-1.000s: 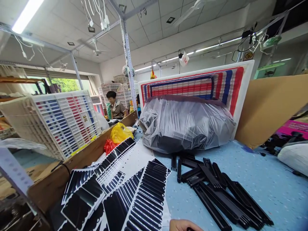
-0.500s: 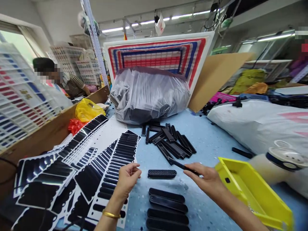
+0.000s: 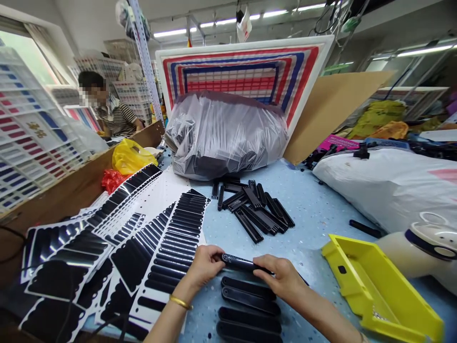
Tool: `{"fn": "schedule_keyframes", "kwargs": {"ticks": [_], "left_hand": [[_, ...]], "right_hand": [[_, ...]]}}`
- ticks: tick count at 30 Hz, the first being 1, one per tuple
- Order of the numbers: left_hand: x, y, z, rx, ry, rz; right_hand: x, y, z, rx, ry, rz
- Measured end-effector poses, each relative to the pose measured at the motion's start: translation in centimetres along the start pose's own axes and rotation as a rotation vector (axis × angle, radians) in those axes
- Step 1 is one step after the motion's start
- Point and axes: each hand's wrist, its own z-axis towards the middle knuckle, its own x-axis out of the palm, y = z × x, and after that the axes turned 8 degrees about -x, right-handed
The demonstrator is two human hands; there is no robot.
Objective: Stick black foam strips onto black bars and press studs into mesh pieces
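My left hand [image 3: 205,263] and my right hand [image 3: 280,277] both pinch a long black plastic strip [image 3: 239,262], one at each end, just above the blue table [image 3: 314,214]. Below the hands lie several similar black strips in a row [image 3: 249,309]. Left of my left hand are white sticker sheets with black oblong labels [image 3: 171,247]. A loose pile of black comb-like parts [image 3: 257,209] lies farther back on the table.
A yellow plastic bin [image 3: 378,286] sits at the right, with a white bag [image 3: 389,186] behind it. A clear bag of black parts [image 3: 228,136] stands at the back before a striped tray. A person in a striped shirt [image 3: 114,116] sits far left.
The view dropped from the room to the table. My hands came together: the left one left the sticker sheet and now grips the strip with the right.
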Motion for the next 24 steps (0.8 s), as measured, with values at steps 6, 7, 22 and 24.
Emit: {"fn": "schedule_keyframes", "kwargs": {"ticks": [6,7,22,24], "left_hand": [[0.1,0.3,-0.2,-0.017,-0.003,-0.036],[0.1,0.3,-0.2,-0.021,0.007,-0.042],[-0.6,0.3,0.0,-0.096,0.074,-0.104],[-0.6,0.3,0.0,-0.102,0.074,-0.109]], "right_hand": [[0.3,-0.3,-0.5,-0.01,0.004,-0.052],[0.3,-0.3,-0.3,-0.016,0.008,-0.058],[0.1,0.5,0.8,-0.043,0.114,-0.107],[0.0,0.8,1.0,-0.036,0.146,-0.121]]}}
